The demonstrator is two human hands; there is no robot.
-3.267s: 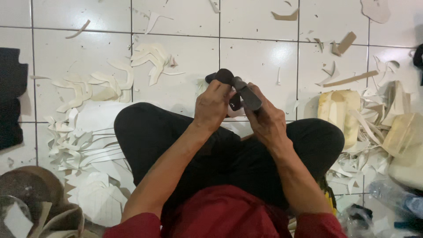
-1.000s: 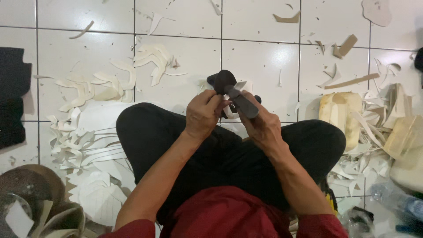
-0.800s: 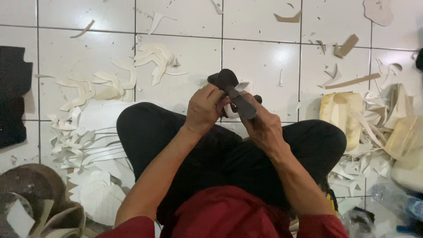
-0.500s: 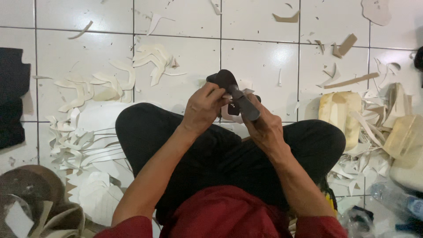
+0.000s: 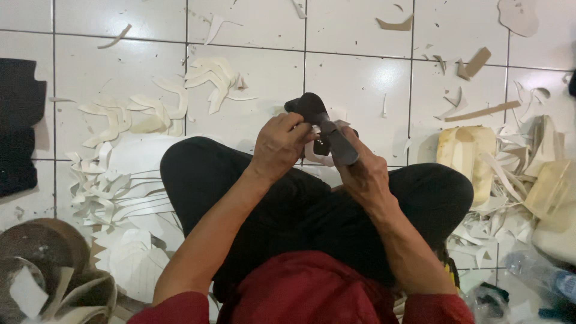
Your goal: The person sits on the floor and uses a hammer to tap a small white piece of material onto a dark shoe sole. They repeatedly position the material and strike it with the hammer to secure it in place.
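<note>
Down below the grip lies a white tiled floor [image 5: 252, 24], strewn left and right of it with many pale curved offcuts [image 5: 150, 111], too many to count. Two hands meet above the crossed legs in black trousers [image 5: 312, 210]. One dark, matte, elongated sole-shaped piece [image 5: 327, 129] sits between them, its rounded end rising past the fingers. The left hand [image 5: 279, 144] closes around its near side; the right hand [image 5: 363, 174] clamps its lower end.
</note>
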